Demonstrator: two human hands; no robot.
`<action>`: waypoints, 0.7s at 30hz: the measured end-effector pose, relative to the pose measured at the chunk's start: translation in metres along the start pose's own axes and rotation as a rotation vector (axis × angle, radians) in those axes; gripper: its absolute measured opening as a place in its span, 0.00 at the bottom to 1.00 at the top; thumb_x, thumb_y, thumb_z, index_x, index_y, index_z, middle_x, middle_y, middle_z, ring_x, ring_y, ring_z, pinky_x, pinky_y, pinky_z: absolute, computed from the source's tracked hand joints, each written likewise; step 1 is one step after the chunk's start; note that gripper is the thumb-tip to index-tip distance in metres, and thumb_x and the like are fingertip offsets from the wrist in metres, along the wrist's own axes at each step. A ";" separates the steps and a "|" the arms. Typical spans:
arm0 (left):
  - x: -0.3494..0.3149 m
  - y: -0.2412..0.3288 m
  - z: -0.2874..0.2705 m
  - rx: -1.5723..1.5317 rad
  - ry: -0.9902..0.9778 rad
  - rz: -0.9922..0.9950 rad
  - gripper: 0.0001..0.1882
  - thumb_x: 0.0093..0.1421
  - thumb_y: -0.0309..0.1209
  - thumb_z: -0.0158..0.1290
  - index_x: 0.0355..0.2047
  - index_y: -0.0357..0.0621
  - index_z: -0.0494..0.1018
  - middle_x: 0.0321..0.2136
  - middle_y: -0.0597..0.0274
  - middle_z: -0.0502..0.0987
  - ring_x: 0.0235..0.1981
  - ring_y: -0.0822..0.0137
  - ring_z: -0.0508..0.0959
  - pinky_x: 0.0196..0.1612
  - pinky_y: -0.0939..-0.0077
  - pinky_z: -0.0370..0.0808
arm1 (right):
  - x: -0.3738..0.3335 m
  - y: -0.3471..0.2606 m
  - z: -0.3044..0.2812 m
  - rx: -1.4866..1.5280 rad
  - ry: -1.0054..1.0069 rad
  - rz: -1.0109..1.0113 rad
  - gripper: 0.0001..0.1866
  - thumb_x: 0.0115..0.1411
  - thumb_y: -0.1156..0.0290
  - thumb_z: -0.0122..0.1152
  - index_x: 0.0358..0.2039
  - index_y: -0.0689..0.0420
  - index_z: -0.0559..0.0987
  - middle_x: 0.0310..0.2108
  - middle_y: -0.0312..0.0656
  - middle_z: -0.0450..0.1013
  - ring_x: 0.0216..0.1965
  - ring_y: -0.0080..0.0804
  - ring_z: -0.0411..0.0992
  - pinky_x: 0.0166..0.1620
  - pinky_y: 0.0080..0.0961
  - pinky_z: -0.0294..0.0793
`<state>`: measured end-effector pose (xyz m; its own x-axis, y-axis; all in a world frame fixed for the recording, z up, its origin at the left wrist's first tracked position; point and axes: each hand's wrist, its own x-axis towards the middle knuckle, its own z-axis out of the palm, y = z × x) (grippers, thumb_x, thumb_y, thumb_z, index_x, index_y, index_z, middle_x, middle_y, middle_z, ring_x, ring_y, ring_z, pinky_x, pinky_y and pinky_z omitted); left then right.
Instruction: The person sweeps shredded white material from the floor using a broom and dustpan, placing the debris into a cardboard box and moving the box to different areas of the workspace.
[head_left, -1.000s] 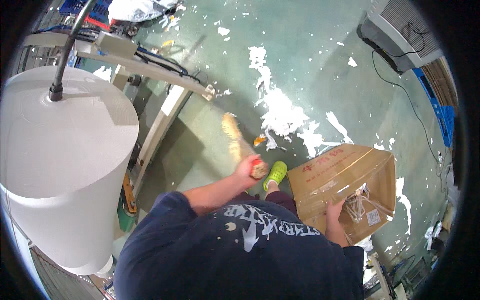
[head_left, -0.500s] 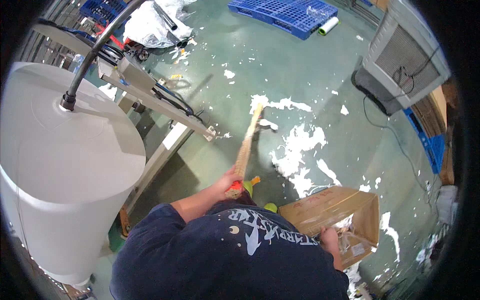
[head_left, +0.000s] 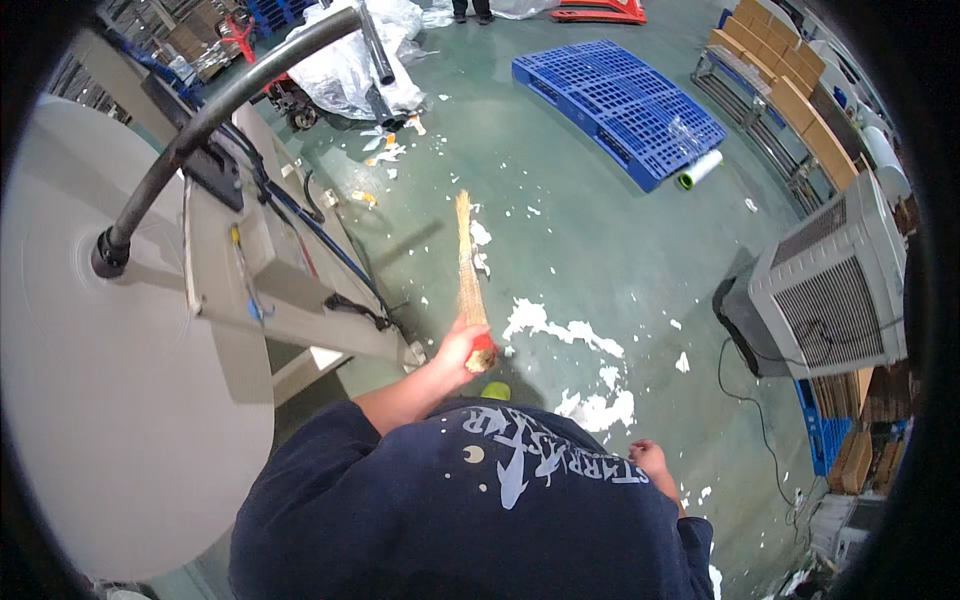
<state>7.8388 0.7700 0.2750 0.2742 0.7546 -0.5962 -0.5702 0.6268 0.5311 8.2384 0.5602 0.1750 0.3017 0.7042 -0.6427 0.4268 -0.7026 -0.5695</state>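
My left hand (head_left: 463, 348) is closed around the red-banded end of a straw broom (head_left: 467, 262). The broom points forward over the floor, its pale bristle tip beside scraps of white material (head_left: 480, 235). Low on the right, my right hand (head_left: 650, 458) hangs beside my body with curled fingers, and nothing shows in it. More white scraps (head_left: 598, 408) are spread on the green floor just ahead of that hand.
A large white roll (head_left: 120, 400) with a bent metal bar and a machine frame (head_left: 300, 310) stand close on my left. Ahead lies a blue pallet (head_left: 620, 110). To the right are a grey air cooler (head_left: 830, 285), its cable, and a bench with cartons (head_left: 775, 70).
My view has shifted forward, and the cardboard box by my right hand has gone out of sight. That hand is now apart from it. My left hand still grips the broom.
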 end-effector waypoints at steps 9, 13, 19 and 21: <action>0.166 0.117 0.012 0.124 0.272 0.163 0.32 0.47 0.23 0.44 0.51 0.54 0.45 0.24 0.60 0.64 0.16 0.62 0.69 0.15 0.69 0.69 | 0.140 -0.064 -0.057 0.006 0.127 0.286 0.09 0.45 0.68 0.49 0.24 0.60 0.72 0.21 0.42 0.71 0.20 0.31 0.69 0.24 0.25 0.67; 0.228 0.171 0.003 0.209 0.334 0.259 0.35 0.46 0.20 0.44 0.53 0.53 0.43 0.22 0.61 0.64 0.15 0.65 0.68 0.16 0.71 0.70 | 0.245 -0.115 -0.092 -0.493 -0.041 0.138 0.10 0.46 0.66 0.47 0.22 0.59 0.72 0.22 0.43 0.71 0.23 0.36 0.69 0.26 0.28 0.67; 0.286 0.258 -0.015 0.322 0.539 0.242 0.39 0.44 0.18 0.43 0.55 0.52 0.39 0.20 0.61 0.65 0.14 0.67 0.67 0.15 0.74 0.68 | 0.466 -0.309 -0.130 -0.161 0.143 -0.177 0.08 0.49 0.69 0.47 0.23 0.61 0.69 0.16 0.43 0.68 0.18 0.32 0.67 0.21 0.25 0.66; 0.303 0.297 -0.017 0.329 0.619 0.258 0.39 0.42 0.15 0.44 0.54 0.48 0.42 0.20 0.61 0.66 0.14 0.69 0.67 0.15 0.76 0.67 | 0.473 -0.468 -0.122 0.163 -0.033 -0.200 0.06 0.51 0.71 0.46 0.27 0.60 0.68 0.18 0.36 0.66 0.18 0.22 0.63 0.22 0.18 0.64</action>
<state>7.7396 1.1819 0.2421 -0.3785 0.6991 -0.6066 -0.2692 0.5439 0.7948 8.2853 1.2343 0.1998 0.1964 0.8289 -0.5238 0.3313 -0.5588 -0.7602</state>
